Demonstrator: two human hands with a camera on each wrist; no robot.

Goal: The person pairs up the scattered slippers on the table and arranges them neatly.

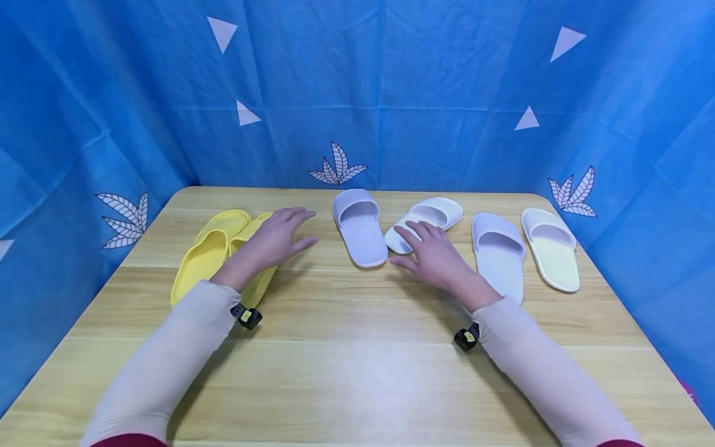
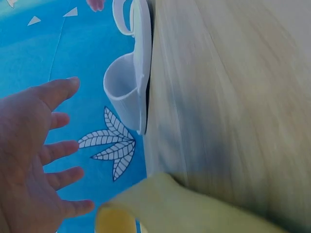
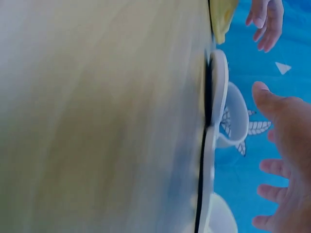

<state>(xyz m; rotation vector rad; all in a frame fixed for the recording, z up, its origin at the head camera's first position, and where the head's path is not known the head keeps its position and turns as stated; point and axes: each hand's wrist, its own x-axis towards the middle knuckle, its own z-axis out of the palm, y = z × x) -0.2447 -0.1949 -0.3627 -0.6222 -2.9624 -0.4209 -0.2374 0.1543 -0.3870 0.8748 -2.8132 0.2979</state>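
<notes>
My left hand hovers beside and over a pair of yellow slippers, partly hiding the right-hand one. Its fingers are spread and hold nothing, as the left wrist view also shows. Over the heel end of a white slipper, lying askew, is my right hand, fingers extended and holding nothing. Left of that slipper, almost touching it, a pale lavender slipper lies toe away from me. Another lavender slipper sits right of my right hand, partly behind the forearm.
At the far right of the wooden table lies a cream-white slipper. A blue curtain with white triangles and leaf prints hangs behind the table and along both sides. Each wrist carries a small black camera.
</notes>
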